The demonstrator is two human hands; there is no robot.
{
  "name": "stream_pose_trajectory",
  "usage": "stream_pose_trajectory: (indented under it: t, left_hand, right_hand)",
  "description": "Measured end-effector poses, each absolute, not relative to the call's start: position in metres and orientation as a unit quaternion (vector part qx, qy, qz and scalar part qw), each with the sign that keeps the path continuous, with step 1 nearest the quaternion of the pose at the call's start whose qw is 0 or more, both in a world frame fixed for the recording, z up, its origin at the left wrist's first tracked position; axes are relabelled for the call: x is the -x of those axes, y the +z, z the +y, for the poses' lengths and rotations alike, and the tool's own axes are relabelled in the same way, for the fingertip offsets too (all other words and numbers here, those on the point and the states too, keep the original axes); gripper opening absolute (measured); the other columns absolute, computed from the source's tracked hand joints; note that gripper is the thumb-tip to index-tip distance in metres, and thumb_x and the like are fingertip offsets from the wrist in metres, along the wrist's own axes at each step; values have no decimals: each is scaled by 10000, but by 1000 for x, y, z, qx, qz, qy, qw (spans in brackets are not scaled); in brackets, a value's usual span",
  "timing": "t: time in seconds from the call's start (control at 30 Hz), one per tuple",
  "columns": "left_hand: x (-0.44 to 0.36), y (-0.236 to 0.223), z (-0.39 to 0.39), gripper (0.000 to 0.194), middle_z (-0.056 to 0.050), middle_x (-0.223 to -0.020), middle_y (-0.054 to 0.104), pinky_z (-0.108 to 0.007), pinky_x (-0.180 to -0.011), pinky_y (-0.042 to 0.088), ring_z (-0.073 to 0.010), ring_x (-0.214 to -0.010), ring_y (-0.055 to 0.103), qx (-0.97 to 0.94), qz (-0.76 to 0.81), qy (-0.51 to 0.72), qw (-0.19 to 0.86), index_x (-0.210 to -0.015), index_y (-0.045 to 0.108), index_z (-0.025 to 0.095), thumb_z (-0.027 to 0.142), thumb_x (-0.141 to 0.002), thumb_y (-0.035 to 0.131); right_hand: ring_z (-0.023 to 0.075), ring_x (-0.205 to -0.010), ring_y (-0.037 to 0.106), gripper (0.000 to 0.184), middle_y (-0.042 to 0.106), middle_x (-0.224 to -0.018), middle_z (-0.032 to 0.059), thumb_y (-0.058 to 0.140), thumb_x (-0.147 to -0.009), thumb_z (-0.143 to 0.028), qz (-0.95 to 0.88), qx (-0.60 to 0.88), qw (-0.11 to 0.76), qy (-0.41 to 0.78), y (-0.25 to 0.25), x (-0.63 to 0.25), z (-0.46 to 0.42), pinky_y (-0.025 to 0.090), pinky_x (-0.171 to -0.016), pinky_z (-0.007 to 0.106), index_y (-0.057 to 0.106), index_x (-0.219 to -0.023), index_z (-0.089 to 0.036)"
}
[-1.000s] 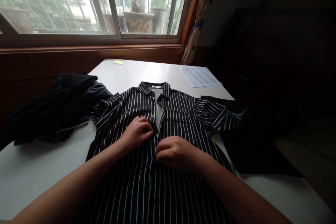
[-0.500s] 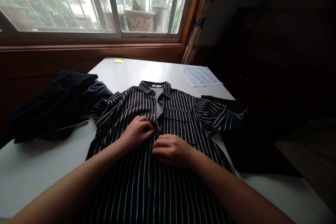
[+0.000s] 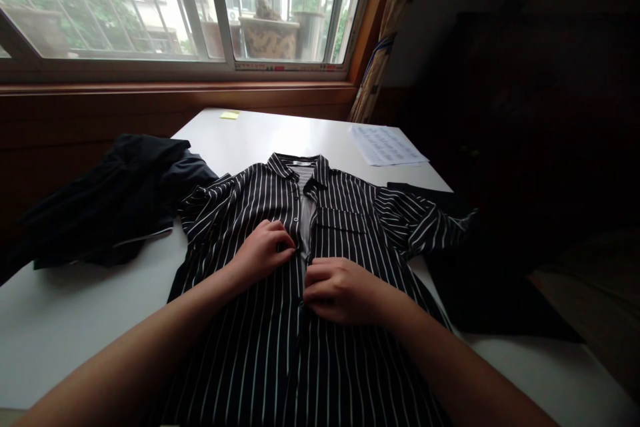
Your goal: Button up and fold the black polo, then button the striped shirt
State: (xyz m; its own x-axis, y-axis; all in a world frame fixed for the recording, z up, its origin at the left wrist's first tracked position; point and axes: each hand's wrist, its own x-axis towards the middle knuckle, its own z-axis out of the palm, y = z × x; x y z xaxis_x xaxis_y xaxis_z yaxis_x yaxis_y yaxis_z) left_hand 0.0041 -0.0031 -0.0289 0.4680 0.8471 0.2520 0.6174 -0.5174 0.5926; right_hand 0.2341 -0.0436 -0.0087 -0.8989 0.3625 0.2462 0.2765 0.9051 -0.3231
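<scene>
A black short-sleeved shirt with white stripes (image 3: pixel 260 347) lies face up on the white table (image 3: pixel 280 128), its collar toward the window. The front is unfastened at the top, and a grey inner strip shows in the gap. My left hand (image 3: pixel 266 250) pinches one front edge beside the placket, just below a visible button (image 3: pixel 295 219). Closed on the opposite front edge, a little lower and to the right, is my right hand (image 3: pixel 340 288). My fingertips hide the cloth they grip.
Dark folded clothes (image 3: pixel 115 193) are heaped at the left. Another dark cloth (image 3: pixel 495 293) lies under the right sleeve. Printed sheets (image 3: pixel 387 145) and a yellow sticky note (image 3: pixel 230 115) rest at the back, below the window (image 3: pixel 280 0).
My right hand has moved slightly right, drawing its shirt edge away from the other. The gap down the front is wider. My left hand stays nearly in place.
</scene>
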Motion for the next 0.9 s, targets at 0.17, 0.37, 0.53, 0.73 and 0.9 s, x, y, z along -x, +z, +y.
stream_pose_trajectory:
  t: [0.17, 0.37, 0.53, 0.73, 0.9]
  left_hand:
    - [-1, -27, -1, 47, -17, -874, 629, -350, -834, 451, -192, -875, 560, -821, 452, 276, 215, -796, 716, 216, 217, -827, 680]
    - [10, -26, 8, 66, -23, -881, 616, -358, -859, 462, -192, -877, 582, -796, 482, 307, 200, -809, 712, 214, 235, -834, 655]
    - [14, -30, 15, 78, -25, -879, 620, -361, -866, 471, -196, -876, 592, -794, 484, 312, 194, -791, 714, 218, 243, -827, 649]
    - [15, -34, 31, 113, -33, -887, 636, -358, -876, 480, -202, -895, 601, -793, 481, 323, 188, -777, 711, 212, 270, -831, 630]
    - [19, -35, 55, 136, -36, -885, 643, -357, -862, 484, -199, -865, 615, -786, 489, 328, 188, -788, 731, 204, 285, -820, 626]
  right_hand:
    - [168, -859, 547, 95, 635, -920, 47, 608, -823, -119, -947, 188, 176, 193, 0, -237, -41, 489, -797, 321, 671, -858, -181]
    - [170, -903, 573, 147, 655, -990, 57, 597, -792, -62, -928, 211, 203, 230, 6, -244, -34, 503, -848, 343, 623, -876, -179]
    - [186, -983, 563, 131, 660, -1050, 59, 624, -791, -67, -924, 221, 211, 232, -1, -244, -30, 499, -887, 360, 617, -841, -188]
    - [181, -952, 579, 140, 660, -1016, 67, 617, -794, -55, -923, 233, 226, 207, -8, -244, -16, 507, -882, 364, 621, -851, -183]
    - [187, -961, 583, 111, 655, -1015, 69, 609, -819, -74, -920, 267, 231, 170, -7, -253, -1, 508, -871, 349, 619, -854, -179]
